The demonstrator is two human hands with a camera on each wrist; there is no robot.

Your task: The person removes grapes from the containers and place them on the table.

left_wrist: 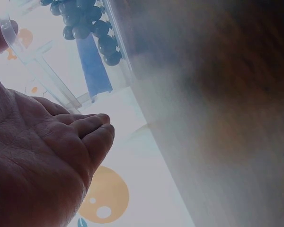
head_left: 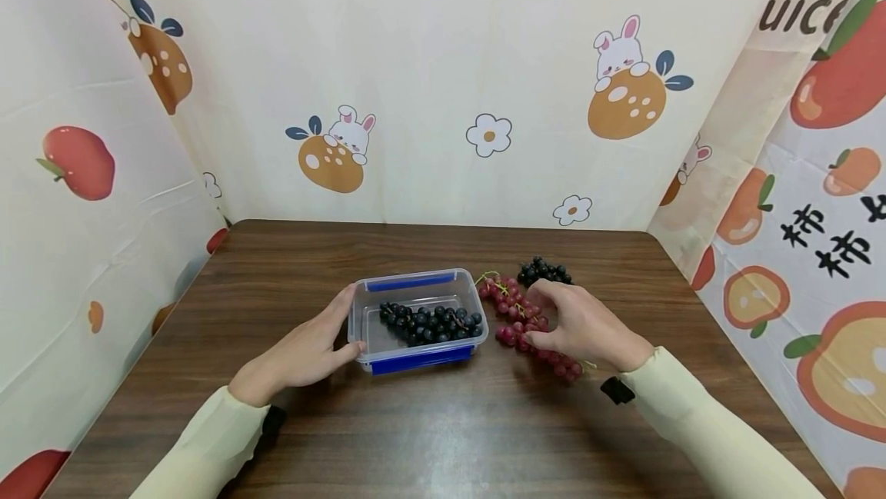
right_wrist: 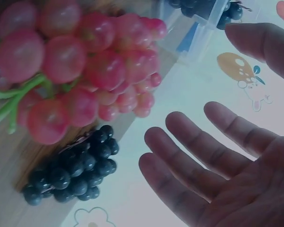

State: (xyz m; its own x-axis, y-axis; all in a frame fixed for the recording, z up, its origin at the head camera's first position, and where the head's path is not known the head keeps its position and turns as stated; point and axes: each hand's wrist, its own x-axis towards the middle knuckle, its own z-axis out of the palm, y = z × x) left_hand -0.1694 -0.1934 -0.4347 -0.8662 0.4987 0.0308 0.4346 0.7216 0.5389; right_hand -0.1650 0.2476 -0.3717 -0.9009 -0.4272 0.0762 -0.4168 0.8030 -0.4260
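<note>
A clear plastic container (head_left: pixel 377 341) with blue latches sits at mid-table and holds a bunch of black grapes (head_left: pixel 431 324). My left hand (head_left: pixel 301 349) rests against its left side, fingers fairly straight and thumb at the near left corner. In the left wrist view the left hand's palm (left_wrist: pixel 42 156) shows beside the container wall. Over a bunch of red grapes (head_left: pixel 508 303) right of the container hovers my right hand (head_left: pixel 584 322), thumb and fingers spread. The right wrist view shows the right hand's fingers (right_wrist: pixel 194 142) apart from the red grapes (right_wrist: pixel 61 61), nothing between them.
Behind the right hand lies a second bunch of black grapes (head_left: pixel 543 271), close to the red ones. The brown wooden table (head_left: pixel 429 437) meets a fruit-patterned cloth (head_left: pixel 422 61) at its back edge, with more cloth along both sides.
</note>
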